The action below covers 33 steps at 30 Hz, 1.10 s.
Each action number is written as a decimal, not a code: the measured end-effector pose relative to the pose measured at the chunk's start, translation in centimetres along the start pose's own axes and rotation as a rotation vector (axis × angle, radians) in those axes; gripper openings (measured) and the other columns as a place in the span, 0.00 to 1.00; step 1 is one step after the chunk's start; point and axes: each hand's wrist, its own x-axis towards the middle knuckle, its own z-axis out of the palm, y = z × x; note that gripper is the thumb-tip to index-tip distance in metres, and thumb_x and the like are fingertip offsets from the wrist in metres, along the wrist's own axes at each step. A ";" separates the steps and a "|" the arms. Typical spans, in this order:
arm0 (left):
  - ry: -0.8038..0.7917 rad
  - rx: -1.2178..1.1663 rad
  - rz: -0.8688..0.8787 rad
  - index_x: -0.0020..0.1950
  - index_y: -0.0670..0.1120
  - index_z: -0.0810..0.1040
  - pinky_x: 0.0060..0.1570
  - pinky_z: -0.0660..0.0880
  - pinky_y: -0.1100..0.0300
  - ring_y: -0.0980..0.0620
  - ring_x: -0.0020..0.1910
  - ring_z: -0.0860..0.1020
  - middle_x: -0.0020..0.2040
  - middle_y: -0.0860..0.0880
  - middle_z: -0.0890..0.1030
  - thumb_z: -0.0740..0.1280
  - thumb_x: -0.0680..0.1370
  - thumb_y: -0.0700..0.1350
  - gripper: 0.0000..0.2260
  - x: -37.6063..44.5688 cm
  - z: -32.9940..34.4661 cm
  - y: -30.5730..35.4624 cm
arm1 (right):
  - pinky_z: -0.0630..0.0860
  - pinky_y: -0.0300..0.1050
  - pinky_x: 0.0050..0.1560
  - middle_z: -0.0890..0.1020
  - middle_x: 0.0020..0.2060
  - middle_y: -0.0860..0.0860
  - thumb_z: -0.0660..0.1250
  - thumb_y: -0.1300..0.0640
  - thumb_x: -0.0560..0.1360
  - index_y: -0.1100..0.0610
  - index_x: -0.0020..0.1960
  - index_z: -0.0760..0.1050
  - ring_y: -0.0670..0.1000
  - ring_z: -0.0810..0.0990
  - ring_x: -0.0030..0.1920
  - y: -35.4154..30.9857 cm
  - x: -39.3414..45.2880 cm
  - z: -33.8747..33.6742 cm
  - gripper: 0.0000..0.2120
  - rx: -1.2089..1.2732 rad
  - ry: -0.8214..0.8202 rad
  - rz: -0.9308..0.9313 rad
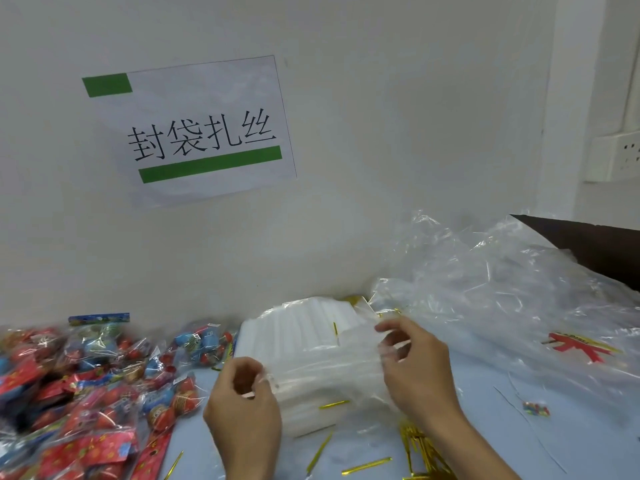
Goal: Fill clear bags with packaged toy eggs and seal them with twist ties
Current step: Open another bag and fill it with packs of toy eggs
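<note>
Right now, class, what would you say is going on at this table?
A person is working at a stack of clear bags, picking one off the top. The left hand pinches the near corner, and the right hand grips the thin film at the far edge. Packaged toy eggs are piled to the left, gold twist ties lie scattered in front, and loose plastic wrap is heaped on the right. Nothing is filled yet.

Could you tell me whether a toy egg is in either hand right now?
No, both the left hand and right hand pinch a clear bag atop the stack.
</note>
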 end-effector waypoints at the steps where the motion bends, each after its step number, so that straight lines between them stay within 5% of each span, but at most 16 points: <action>1: 0.022 -0.026 0.005 0.38 0.50 0.77 0.45 0.80 0.41 0.46 0.39 0.79 0.36 0.49 0.80 0.68 0.74 0.29 0.15 0.0 -0.1 0.2 | 0.72 0.34 0.37 0.81 0.38 0.46 0.66 0.68 0.74 0.46 0.47 0.80 0.44 0.77 0.35 0.1 0.1 -0.1 0.16 -0.025 0.034 -0.010; 4: -0.171 -0.061 -0.018 0.47 0.52 0.75 0.47 0.78 0.53 0.50 0.47 0.79 0.46 0.52 0.79 0.67 0.77 0.32 0.13 -0.6 0.4 0.2 | 0.72 0.43 0.42 0.79 0.42 0.46 0.65 0.66 0.74 0.45 0.50 0.78 0.47 0.77 0.39 0.4 -0.1 0.3 0.15 -0.078 -0.028 0.005; 6: -0.302 -0.043 -0.039 0.53 0.53 0.74 0.44 0.73 0.63 0.53 0.49 0.78 0.50 0.54 0.79 0.71 0.75 0.36 0.14 -1.1 0.8 0.1 | 0.72 0.36 0.38 0.79 0.40 0.46 0.66 0.66 0.74 0.45 0.48 0.78 0.44 0.75 0.35 0.4 -0.4 0.6 0.15 -0.016 -0.107 0.004; 8: -0.358 -0.033 -0.073 0.52 0.52 0.74 0.41 0.72 0.62 0.53 0.44 0.79 0.44 0.51 0.80 0.77 0.71 0.40 0.16 -1.1 1.0 0.0 | 0.69 0.32 0.32 0.79 0.35 0.47 0.70 0.65 0.72 0.46 0.46 0.77 0.43 0.73 0.31 0.0 -0.7 1.0 0.13 0.044 -0.176 -0.059; 11: -0.443 0.093 -0.073 0.38 0.47 0.74 0.31 0.66 0.65 0.53 0.29 0.70 0.29 0.51 0.73 0.81 0.66 0.42 0.15 -1.1 0.8 0.0 | 0.67 0.32 0.29 0.76 0.29 0.44 0.72 0.64 0.69 0.45 0.38 0.74 0.42 0.70 0.27 -0.4 -1.4 1.5 0.15 0.064 -0.339 -0.115; 14: -0.277 0.250 -0.051 0.29 0.45 0.69 0.29 0.64 0.62 0.50 0.29 0.65 0.25 0.52 0.68 0.73 0.68 0.33 0.15 -1.0 0.5 0.1 | 0.67 0.38 0.30 0.73 0.25 0.44 0.64 0.63 0.67 0.46 0.32 0.71 0.44 0.69 0.29 0.0 -1.3 1.5 0.13 -0.143 -0.379 -0.112; 18: 0.061 0.263 0.075 0.31 0.47 0.69 0.32 0.66 0.58 0.49 0.34 0.71 0.32 0.48 0.74 0.70 0.73 0.33 0.16 -0.6 -0.3 0.8 | 0.69 0.46 0.35 0.74 0.31 0.45 0.63 0.67 0.68 0.47 0.36 0.71 0.47 0.73 0.34 0.3 -0.8 0.9 0.14 -0.228 -0.117 -0.045; 20: -0.012 0.137 0.103 0.39 0.49 0.72 0.35 0.67 0.64 0.55 0.38 0.74 0.40 0.50 0.77 0.70 0.75 0.35 0.12 -0.7 -0.1 0.9 | 0.71 0.44 0.37 0.76 0.36 0.45 0.62 0.67 0.71 0.44 0.44 0.72 0.45 0.75 0.37 0.1 -0.8 0.9 0.16 -0.123 -0.034 -0.037; 23: -0.298 -0.023 0.025 0.49 0.52 0.76 0.36 0.72 0.72 0.62 0.39 0.79 0.43 0.54 0.82 0.72 0.74 0.34 0.14 -1.4 0.7 0.9 | 0.73 0.40 0.36 0.79 0.38 0.46 0.63 0.66 0.75 0.43 0.50 0.74 0.44 0.77 0.36 0.1 -0.7 1.0 0.17 -0.013 -0.133 -0.030; 28: -0.561 0.081 0.059 0.42 0.49 0.77 0.30 0.69 0.71 0.61 0.29 0.75 0.32 0.54 0.80 0.75 0.73 0.41 0.08 -2.0 1.2 0.9 | 0.67 0.32 0.32 0.77 0.32 0.47 0.66 0.61 0.72 0.42 0.44 0.71 0.44 0.74 0.31 -0.1 -1.7 1.6 0.14 -0.106 -0.425 -0.170; 33: -0.236 0.250 -0.049 0.37 0.49 0.74 0.34 0.69 0.62 0.55 0.32 0.74 0.31 0.52 0.77 0.71 0.73 0.36 0.10 -1.1 0.5 0.4 | 0.68 0.44 0.33 0.78 0.34 0.47 0.62 0.60 0.72 0.47 0.41 0.69 0.48 0.74 0.34 0.4 -1.2 1.6 0.08 -0.316 -0.232 -0.031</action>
